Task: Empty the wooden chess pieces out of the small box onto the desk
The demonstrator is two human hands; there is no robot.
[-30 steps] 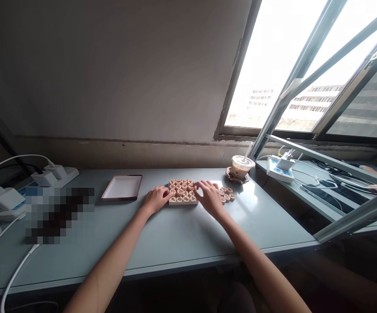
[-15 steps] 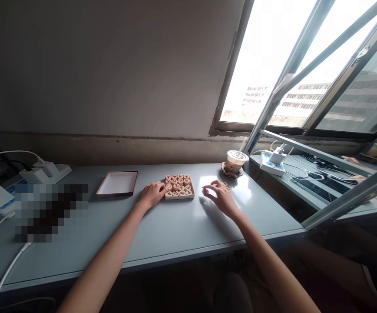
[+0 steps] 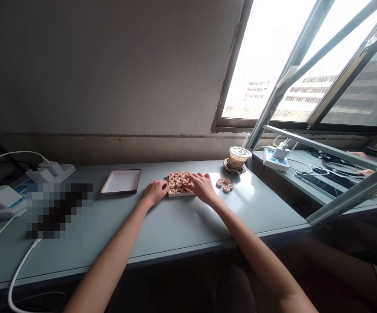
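We saw the box [image 3: 179, 195] at three o'clock from left hand [image 3: 156, 191], nine from right hand [image 3: 203, 186]; couldn't judge either grip's width.

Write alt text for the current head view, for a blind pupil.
A person's left hand rests at the left side of a box of round, marked pieces, while the right hand is over its right side. Loose pieces lie to the right, near a lidded drink; a shallow, white-lined tray lies left.
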